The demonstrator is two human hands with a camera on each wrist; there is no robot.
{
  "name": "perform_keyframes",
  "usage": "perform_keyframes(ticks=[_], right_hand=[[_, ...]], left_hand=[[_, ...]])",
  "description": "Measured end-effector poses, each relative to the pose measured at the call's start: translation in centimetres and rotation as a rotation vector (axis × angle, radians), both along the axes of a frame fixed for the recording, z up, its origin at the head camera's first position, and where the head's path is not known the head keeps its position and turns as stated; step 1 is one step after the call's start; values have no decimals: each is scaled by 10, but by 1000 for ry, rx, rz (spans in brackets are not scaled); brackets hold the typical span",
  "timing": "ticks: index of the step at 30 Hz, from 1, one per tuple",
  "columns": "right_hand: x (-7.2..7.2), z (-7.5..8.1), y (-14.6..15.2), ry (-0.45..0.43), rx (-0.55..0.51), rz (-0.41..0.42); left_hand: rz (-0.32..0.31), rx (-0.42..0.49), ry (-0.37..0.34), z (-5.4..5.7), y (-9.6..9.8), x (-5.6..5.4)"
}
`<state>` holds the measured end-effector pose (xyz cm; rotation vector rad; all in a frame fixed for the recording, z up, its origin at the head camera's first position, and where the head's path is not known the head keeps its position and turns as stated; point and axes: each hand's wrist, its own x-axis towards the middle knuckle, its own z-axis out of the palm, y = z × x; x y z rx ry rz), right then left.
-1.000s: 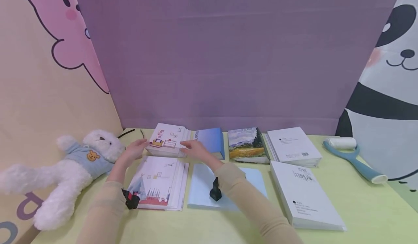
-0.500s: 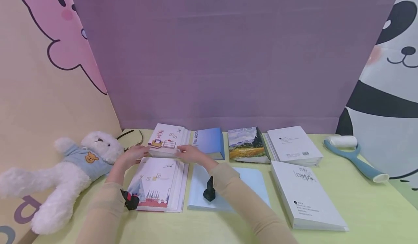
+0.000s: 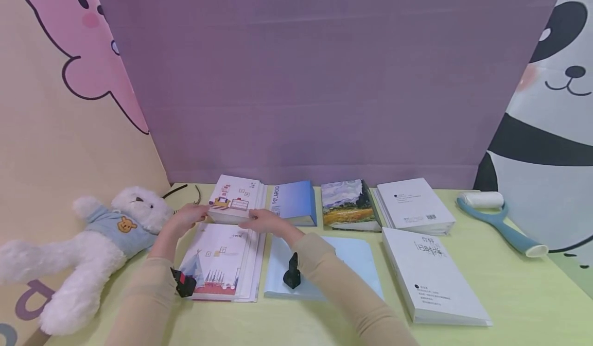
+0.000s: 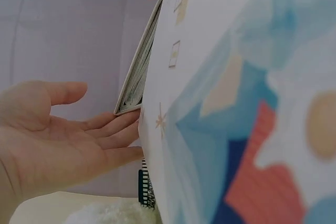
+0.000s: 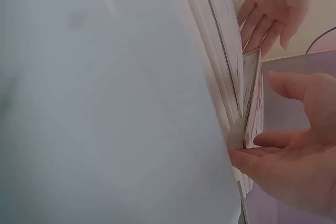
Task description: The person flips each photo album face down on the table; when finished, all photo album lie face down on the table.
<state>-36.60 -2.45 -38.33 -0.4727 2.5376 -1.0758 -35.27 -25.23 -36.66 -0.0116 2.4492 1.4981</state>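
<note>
At the back left of the table lies a thick white book (image 3: pixel 235 194) with a yellow sofa drawn on its cover. My left hand (image 3: pixel 185 219) is at its near left corner; the left wrist view shows straight fingers (image 4: pixel 118 131) touching the corner, thumb held apart. My right hand (image 3: pixel 268 221) is at the near right corner. In the right wrist view its fingers (image 5: pixel 252 161) are extended against the book's edge, and the thumb stands off. Just in front lies another white book (image 3: pixel 217 261) with a tent drawing.
A blue POLAROID book (image 3: pixel 293 202), a landscape-painting book (image 3: pixel 349 204) and a white book (image 3: pixel 414 204) fill the back row. In front lie a light-blue book (image 3: pixel 356 261) and a white book (image 3: pixel 435 279). A plush bear (image 3: pixel 116 238) lies left, a lint roller (image 3: pixel 502 222) right.
My right hand has moved left and slightly nearer, down to the book's near right corner. My left hand has lowered to the near left corner. The book stays in place.
</note>
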Motion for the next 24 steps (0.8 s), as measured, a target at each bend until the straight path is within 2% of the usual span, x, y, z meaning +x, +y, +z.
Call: perform_keyframes(ticks=[6, 8, 13, 15, 18, 24], right_hand=[[-2, -3, -2, 3, -29, -19], [-3, -4, -3, 9, -38, -8], [-4, -5, -5, -26, -81, 32], [-4, -5, -7, -42, -96, 45], [-5, -5, -10, -44, -103, 60], [-8, -5, -16, -38, -136, 81]], left_hand=[[22, 58, 31, 6, 0, 2], [20, 81, 47, 8, 1, 3], [31, 74, 66, 12, 2, 4], [56, 80, 62, 14, 2, 4], [113, 139, 66, 16, 3, 3], [221, 237, 110, 19, 10, 2]])
